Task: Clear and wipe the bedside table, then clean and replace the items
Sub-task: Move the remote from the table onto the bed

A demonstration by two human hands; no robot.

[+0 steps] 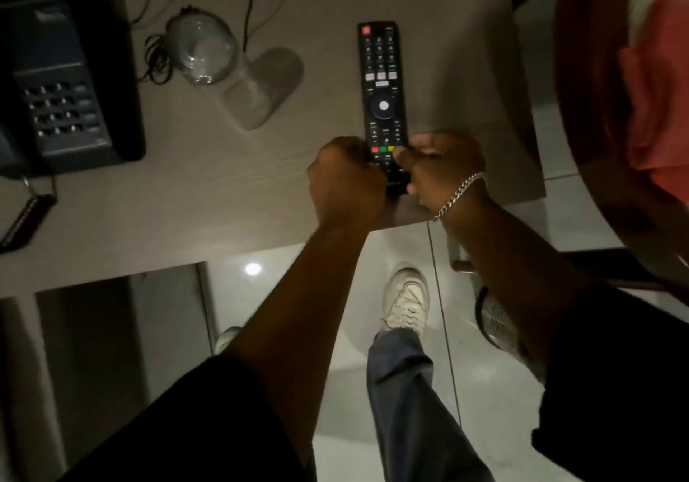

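A black TV remote (pixel 381 86) lies lengthwise on the pale wooden bedside table (pixel 186 191), near its right front corner. My left hand (pixel 346 183) is curled around the remote's near end from the left. My right hand (pixel 443 168), with a chain bracelet on the wrist, pinches the same end from the right. A dark desk phone (pixel 63 83) stands at the table's left. An upturned clear glass (pixel 205 47) stands behind the middle, beside a tangle of thin black cable (pixel 156 60).
A black key tag (pixel 26 220) lies near the table's left front edge. A round wooden table (pixel 596 146) with a pink cloth (pixel 656 90) on it stands to the right. Below are glossy floor tiles, my white shoe (pixel 406 302) and a perforated metal bin (pixel 499 321).
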